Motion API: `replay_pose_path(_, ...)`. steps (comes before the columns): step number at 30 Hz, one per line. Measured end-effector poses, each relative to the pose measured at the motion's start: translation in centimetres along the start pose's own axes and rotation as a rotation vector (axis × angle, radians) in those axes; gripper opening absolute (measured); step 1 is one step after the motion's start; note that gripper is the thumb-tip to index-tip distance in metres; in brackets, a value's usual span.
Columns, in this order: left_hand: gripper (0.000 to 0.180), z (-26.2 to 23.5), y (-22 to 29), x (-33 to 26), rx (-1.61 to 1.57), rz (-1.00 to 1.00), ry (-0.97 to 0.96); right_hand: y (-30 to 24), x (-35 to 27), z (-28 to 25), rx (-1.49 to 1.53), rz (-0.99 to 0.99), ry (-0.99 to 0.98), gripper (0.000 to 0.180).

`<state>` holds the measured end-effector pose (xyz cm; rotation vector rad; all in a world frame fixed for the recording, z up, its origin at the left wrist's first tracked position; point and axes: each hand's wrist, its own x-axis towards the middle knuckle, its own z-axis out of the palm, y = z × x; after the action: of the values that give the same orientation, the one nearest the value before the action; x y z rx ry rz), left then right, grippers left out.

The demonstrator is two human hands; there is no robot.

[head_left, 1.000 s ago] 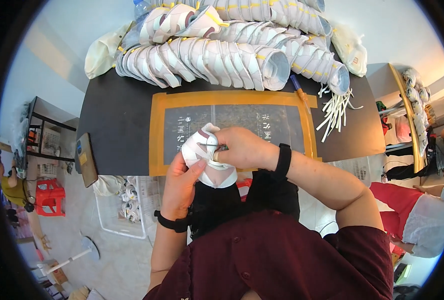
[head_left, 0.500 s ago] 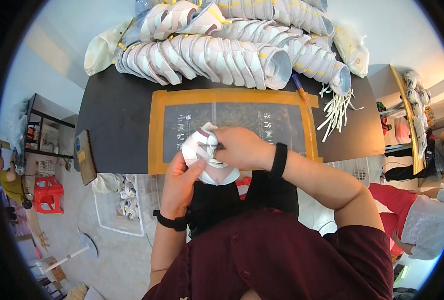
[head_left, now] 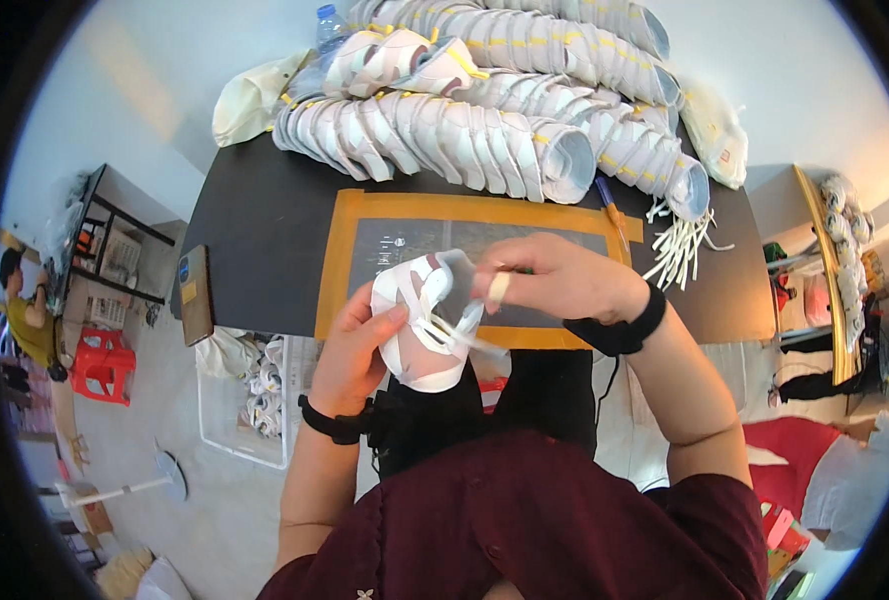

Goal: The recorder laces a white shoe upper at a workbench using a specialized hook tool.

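Observation:
My left hand (head_left: pixel 357 345) grips the side of a white and pale pink shoe upper (head_left: pixel 430 365), thumb on the outside, held above the table's near edge. White lace (head_left: pixel 443 332) crosses the front of the upper, with a loose, blurred end hanging at its right. My right hand (head_left: pixel 565 285) is at the upper's right edge, fingers pinched on the lace. A band of pale tape is wrapped round one finger. The fingertips are partly hidden.
A taped clear sheet (head_left: pixel 365 250) covers the dark table's middle. Nested shoe uppers (head_left: pixel 415 145) are stacked behind it. White laces (head_left: pixel 680 255) and a blue-and-orange tool (head_left: pixel 612 208) lie right, a phone (head_left: pixel 195 298) left. Below stands a white crate (head_left: pixel 245 455).
My right hand has drawn out of the upper's opening and moved right. The upper is turned, so more of its laced front shows. The whole view has shifted slightly.

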<state>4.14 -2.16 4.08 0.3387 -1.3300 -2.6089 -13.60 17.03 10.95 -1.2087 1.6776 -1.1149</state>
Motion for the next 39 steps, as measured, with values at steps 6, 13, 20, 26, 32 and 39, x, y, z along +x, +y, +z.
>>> replay_pose_path(6,0.041,0.9,3.0,1.0,-0.021,-0.228,-0.184,0.9,-2.3,2.9,0.118,-0.077,0.056,0.02)
replay_pose_path(13,0.02,2.8,0.7,2.5,0.07,0.096,0.096,3.6,-2.7,6.6,0.383,0.016,0.42,0.012)
replay_pose_path(20,0.018,3.9,-4.1,-1.7,0.262,0.096,0.176,3.7,-2.4,8.1,0.613,0.118,0.644,0.015)
replay_pose_path(26,0.02,3.0,-2.6,-1.1,0.159,0.064,0.2,5.3,-2.3,9.0,0.319,0.115,0.651,0.017)
replay_pose_path(32,0.023,1.9,-1.5,1.0,-0.07,-0.143,0.152,5.0,-1.9,10.1,0.031,-0.054,0.654,0.017)
replay_pose_path(39,0.026,2.4,-3.3,0.9,-0.086,-0.026,0.164,4.2,-1.6,9.8,-0.02,-0.086,0.858,0.011)
